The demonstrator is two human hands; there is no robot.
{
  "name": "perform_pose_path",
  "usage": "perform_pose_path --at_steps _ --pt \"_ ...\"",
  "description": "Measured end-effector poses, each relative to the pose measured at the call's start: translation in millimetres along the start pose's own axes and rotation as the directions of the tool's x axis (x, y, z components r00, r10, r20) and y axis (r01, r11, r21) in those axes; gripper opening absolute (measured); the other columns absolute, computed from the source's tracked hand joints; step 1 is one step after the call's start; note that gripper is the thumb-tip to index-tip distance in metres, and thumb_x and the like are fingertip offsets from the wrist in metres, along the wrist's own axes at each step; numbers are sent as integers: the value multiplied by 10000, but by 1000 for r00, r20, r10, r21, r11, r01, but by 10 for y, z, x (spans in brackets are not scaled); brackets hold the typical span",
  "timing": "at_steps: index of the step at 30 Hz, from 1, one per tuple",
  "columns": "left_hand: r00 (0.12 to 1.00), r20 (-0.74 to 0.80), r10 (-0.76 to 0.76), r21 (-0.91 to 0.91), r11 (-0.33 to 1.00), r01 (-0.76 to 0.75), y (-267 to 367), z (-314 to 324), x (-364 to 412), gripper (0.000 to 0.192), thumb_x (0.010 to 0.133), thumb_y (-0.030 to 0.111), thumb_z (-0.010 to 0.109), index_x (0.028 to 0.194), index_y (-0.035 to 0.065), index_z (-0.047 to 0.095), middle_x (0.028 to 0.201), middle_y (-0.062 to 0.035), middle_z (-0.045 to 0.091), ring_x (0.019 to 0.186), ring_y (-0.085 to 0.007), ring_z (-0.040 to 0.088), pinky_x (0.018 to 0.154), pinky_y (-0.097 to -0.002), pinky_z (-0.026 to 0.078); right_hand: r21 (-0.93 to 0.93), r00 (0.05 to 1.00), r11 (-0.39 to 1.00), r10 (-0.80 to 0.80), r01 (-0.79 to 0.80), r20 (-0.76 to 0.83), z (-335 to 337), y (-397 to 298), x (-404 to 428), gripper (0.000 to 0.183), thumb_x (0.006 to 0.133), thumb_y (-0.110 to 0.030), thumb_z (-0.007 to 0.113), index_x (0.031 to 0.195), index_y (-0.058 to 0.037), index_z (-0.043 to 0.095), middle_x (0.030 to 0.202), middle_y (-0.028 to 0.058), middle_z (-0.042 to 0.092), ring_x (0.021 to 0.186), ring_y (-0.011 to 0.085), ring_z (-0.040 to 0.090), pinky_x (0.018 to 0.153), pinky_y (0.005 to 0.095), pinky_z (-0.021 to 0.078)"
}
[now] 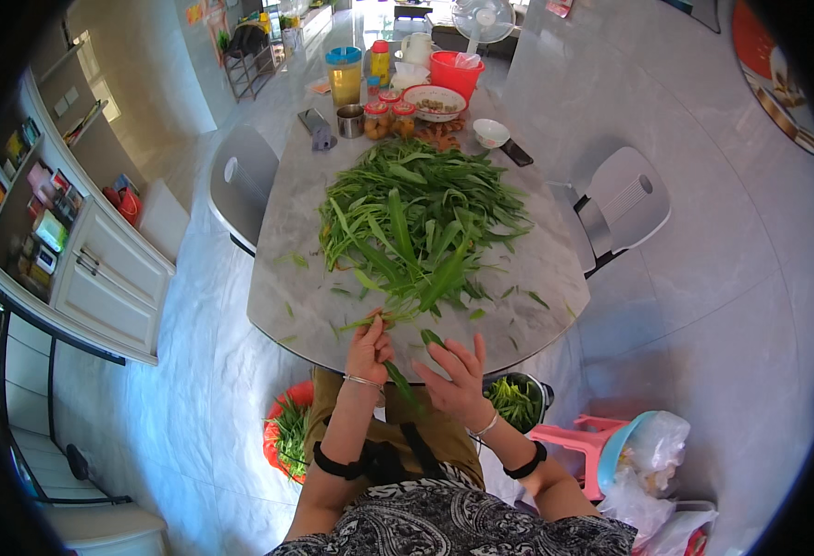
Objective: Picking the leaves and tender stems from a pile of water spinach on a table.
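My left hand [368,349] pinches a leafy green stem [398,317], which looks like water spinach, at the table's near edge. A long leaf [401,386] hangs below that hand. To its right, my right hand [457,384] has its fingers spread. A small leaf [432,338] shows just beyond those fingertips; whether they touch it is unclear. Past both hands, a large heap of leafy greens [421,208] covers the middle of the grey marble-patterned table [288,278]. Cut greens lie in a red basin [287,434] at lower left and in a dark container [516,403] at lower right.
Jars with red lids [377,119], a metal cup [350,121], a white bowl [491,133], a phone [516,152], an enamel basin [436,103] and a red bucket [457,73] stand beyond the heap. Chairs flank the table. A pink stool [580,445] is at lower right.
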State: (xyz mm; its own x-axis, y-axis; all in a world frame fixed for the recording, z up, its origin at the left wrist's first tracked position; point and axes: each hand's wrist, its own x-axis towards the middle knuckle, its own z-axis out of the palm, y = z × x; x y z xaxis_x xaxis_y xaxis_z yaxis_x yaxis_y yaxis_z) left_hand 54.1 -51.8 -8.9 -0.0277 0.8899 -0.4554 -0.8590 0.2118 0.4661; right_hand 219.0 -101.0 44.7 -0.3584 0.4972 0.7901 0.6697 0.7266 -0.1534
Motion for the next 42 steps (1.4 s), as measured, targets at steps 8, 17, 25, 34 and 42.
perform_pose_path --at_steps 8,17,25,34,42 --pt "994 106 10 22 1000 -13 12 -103 -8 213 830 144 588 1040 133 555 912 1 555 510 -28 320 390 -164 220 158 942 941 317 -299 -108 -414 69 130 250 677 50 593 893 -74 620 943 67 561 857 247 536 921 460 333" --pt "985 150 90 90 990 -104 39 -32 -141 188 836 93 564 1023 114 562 819 40 542 502 -25 305 386 -159 212 410 833 803 530 -432 -162 -448 56 309 144 745 47 539 858 -13 605 831 106 588 797 269 549 841 368 411" --pt "969 124 216 224 945 -239 -16 164 -312 182 829 55 564 1009 79 581 696 63 490 483 -8 291 399 -162 206 475 528 281 656 -834 539 27 121 75 246 780 -231 640 839 6 613 653 67 602 532 98 527 500 240 411" --pt "950 89 298 278 909 -311 -75 287 -380 171 826 67 571 996 69 586 651 70 448 473 -8 294 394 -169 211 588 371 -150 647 -795 666 71 84 89 203 822 -196 602 888 -5 584 668 9 561 529 60 425 497 205 356" --pt "999 -7 54 124 991 -53 -224 310 -336 162 822 124 595 981 97 583 769 31 532 486 -30 333 370 -163 217 857 401 -160 832 -490 384 300 90 -65 96 844 -71 527 875 12 564 745 38 554 557 67 444 542 225 403"
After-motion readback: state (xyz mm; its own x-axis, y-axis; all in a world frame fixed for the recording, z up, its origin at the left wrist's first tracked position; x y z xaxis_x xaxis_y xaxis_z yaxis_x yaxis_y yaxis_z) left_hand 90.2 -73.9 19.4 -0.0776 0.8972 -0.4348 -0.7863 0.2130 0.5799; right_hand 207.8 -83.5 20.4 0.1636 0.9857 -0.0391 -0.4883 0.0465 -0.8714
